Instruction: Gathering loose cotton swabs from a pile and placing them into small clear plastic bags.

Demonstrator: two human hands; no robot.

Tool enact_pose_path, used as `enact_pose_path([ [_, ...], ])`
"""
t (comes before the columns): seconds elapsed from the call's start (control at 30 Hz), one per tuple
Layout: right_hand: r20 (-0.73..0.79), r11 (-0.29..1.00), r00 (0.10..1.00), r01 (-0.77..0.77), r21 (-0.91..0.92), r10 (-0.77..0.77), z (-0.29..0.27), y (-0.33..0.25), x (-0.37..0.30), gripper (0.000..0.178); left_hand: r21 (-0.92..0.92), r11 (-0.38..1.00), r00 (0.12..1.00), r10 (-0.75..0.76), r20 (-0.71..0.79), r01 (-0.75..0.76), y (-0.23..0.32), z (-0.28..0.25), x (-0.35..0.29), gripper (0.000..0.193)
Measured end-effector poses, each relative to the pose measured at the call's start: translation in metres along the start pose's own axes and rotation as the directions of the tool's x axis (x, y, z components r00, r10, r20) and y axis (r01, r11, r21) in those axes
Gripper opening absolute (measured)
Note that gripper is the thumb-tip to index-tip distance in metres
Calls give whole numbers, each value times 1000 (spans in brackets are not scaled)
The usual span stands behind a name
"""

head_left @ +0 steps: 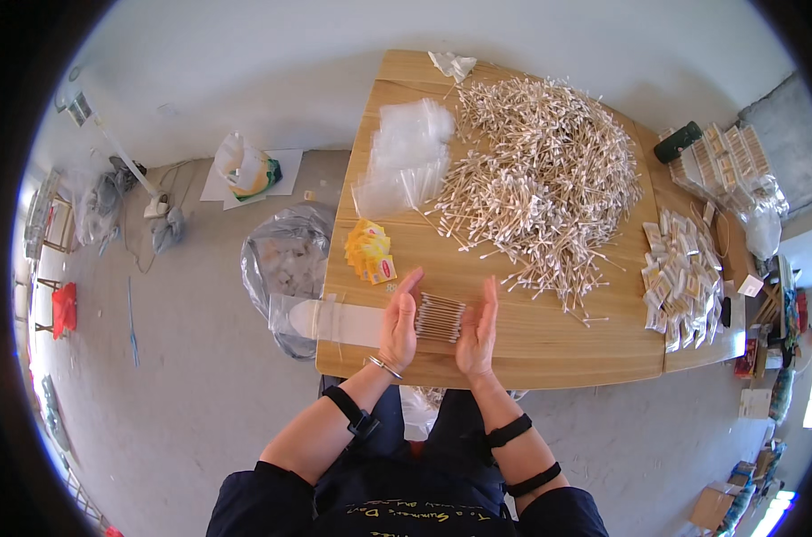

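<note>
A flat row of cotton swabs (440, 319) lies side by side on the wooden table (549, 353) near its front edge. My left hand (399, 327) stands on edge at the row's left side, palm inward and fingers stretched out. On the other side my right hand (477, 333) mirrors it, fingers straight and upright. Both palms are at the row's sides; whether they press on it I cannot tell. Left of my left hand, a white flat strip (361, 325) reaches into a clear plastic bag (283, 313) at the table's left edge.
A big heap of loose swabs (549, 179) covers the table's back. Clear bags (406, 157) and yellow cards (368, 251) lie at left. Filled swab packs (683, 277) are piled right, near stacked packs (728, 166). A grey bag-lined bin (285, 246) stands beside the table.
</note>
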State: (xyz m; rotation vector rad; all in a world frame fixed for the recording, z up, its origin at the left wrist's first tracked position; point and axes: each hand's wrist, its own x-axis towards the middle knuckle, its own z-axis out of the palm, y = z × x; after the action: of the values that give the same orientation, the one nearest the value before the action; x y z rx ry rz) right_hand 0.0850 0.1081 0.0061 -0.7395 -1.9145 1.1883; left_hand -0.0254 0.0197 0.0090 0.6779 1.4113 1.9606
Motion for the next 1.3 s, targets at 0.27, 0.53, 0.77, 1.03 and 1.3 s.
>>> enact_pose_path([
  [0.27, 83, 999, 996, 37, -18, -36, 1, -7, 7, 53, -91, 995, 999, -42, -14, 41, 0, 0, -2, 70],
  [0.53, 472, 685, 879, 301, -663, 70, 8, -17, -9, 63, 102, 995, 998, -8, 56, 2, 5, 1, -2, 69],
  [0.77, 370, 797, 929, 213, -566, 14, -4, -13, 1, 58, 17, 1000, 999, 22, -49, -21, -1, -9, -6, 62],
  [1.03, 449, 839, 879, 120, -531, 158, -25, -17, 62, 10, -3, 1000, 999, -17, -32, 17, 1, -12, -3, 60],
  [1.3, 519, 802, 841, 203, -562, 151, -15, -20, 68, 7, 199, 976, 989, -65, -137, 91, -11, -9, -1, 45],
])
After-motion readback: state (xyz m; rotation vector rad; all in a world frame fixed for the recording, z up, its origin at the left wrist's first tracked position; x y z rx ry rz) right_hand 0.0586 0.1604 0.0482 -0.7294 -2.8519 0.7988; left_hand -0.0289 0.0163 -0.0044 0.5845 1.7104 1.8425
